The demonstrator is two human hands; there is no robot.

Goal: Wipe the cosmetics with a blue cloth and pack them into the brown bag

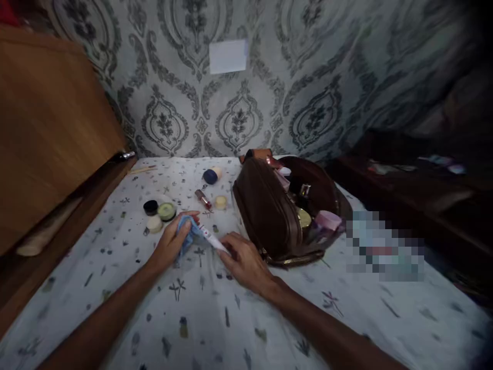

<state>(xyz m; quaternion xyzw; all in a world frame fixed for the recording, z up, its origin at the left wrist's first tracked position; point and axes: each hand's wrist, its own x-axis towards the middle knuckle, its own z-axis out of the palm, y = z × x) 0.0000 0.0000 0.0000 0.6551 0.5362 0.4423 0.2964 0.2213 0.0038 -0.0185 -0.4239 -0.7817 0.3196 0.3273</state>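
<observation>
Nearest the head camera, left forearm [103, 308] and right forearm [331, 321], both angled in over a printed sheet [215, 334]. Above the sheet and left of the bag [265, 205]: a white tube [213, 240], slanting, upper end at the blue cloth [187, 230], lower end in the right hand [246, 262]. By the look of it, wiping as the step in hand. To do it well, best to steady the tube by its lower end, fold the cloth snugly round the upper end, and turn rather than squeeze, for fear of denting likely soft walls. Also worth working clear of the jars [167, 211] just beyond the left hand [171, 241], easy to knock with a loose cloth corner.

As for grip: right hand closed lightly, thumb and fingers pinching the tube. Left hand half curled, with the cloth bunched between thumb and fingers; exact contact under the folds impossible to tell. Farther off, lip gloss [203, 199] and cream pot [221, 202], apart from both hands.
</observation>
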